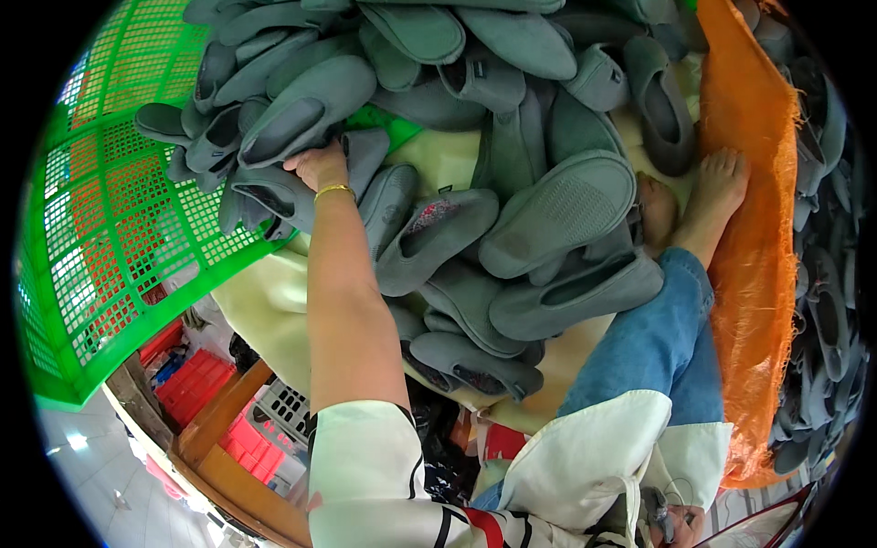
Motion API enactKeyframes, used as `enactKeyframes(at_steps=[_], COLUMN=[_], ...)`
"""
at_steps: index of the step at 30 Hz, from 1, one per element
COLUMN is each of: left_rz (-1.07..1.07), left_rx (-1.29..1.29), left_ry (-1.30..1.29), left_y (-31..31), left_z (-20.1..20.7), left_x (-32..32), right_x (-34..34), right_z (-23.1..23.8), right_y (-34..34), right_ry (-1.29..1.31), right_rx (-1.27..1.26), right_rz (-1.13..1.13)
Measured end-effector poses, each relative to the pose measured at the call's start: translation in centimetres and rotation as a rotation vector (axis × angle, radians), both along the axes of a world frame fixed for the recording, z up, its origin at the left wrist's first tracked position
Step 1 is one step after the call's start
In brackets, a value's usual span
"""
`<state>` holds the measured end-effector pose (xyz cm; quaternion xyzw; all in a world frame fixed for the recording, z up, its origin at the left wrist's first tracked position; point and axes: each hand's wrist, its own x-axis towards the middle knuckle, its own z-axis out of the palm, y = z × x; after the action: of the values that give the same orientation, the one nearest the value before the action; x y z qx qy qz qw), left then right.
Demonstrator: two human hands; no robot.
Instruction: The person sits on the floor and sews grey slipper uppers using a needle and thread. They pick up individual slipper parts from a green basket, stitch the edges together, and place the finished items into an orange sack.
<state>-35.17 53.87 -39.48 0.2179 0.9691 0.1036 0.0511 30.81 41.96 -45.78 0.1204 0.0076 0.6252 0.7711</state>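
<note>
My left hand (320, 169) reaches forward, its fingers closed on the edge of a grey slip-on shoe (315, 102) at the upper left. That shoe lies against other grey shoes at the mouth of a green plastic basket (128, 212), which is tipped on its side. Low at the right, my right hand (685, 526) is partly cut off by the picture's edge. Its fingers look curled beside a small dark grey piece (656, 508) that I cannot make out. A large pile of grey shoes (562, 215) spreads in front of me, some sole up, others showing their openings.
My bare foot (722, 183) and jeans leg (639, 333) stretch along the pile's right side. An orange woven sheet (749, 274) rises there, with more grey shoes (827, 310) beyond it. Below left are a wooden frame (233, 484) and red crates (196, 385).
</note>
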Motion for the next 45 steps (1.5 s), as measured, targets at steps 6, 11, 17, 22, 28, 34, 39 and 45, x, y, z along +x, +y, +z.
enactKeyframes(at_steps=[6,11,17,22,28,34,39,45], left_rz=[0.052,0.088,-0.28,-0.622,-0.812,-0.943,-1.111,-1.184], left_rx=[0.073,-0.103,-0.061,0.032,-0.031,-0.23,-0.278,-0.584], left_ry=[0.062,0.004,-0.008,-0.217,-0.412,-0.458,-0.341,-0.376], left_y=[-1.4,-1.6,-6.5,-17.4,-26.3,-35.8,-40.8,-36.5], left_z=[-2.0,-2.7,-1.1,2.7,14.6,19.7,18.0,22.1], left_x=[-1.8,-5.0,-2.3,3.2,10.3,14.3,16.5,14.3], right_x=[-2.9,-10.5,-14.6,-15.7,-16.7,-15.8,-15.3,-13.7], right_z=[4.4,27.4,42.7,43.8,43.9,43.4,43.2,42.3], right_y=[0.2,-18.1,-28.9,-29.7,-29.5,-31.6,-32.3,-34.0], right_ry=[1.775,3.373,3.417,3.463,3.477,3.47,3.5,3.519], right_rx=[0.201,0.227,0.265,0.259,0.185,0.359,0.294,0.303], right_rz=[0.213,0.095,-0.178,-0.164,-0.019,0.069,0.127,0.222])
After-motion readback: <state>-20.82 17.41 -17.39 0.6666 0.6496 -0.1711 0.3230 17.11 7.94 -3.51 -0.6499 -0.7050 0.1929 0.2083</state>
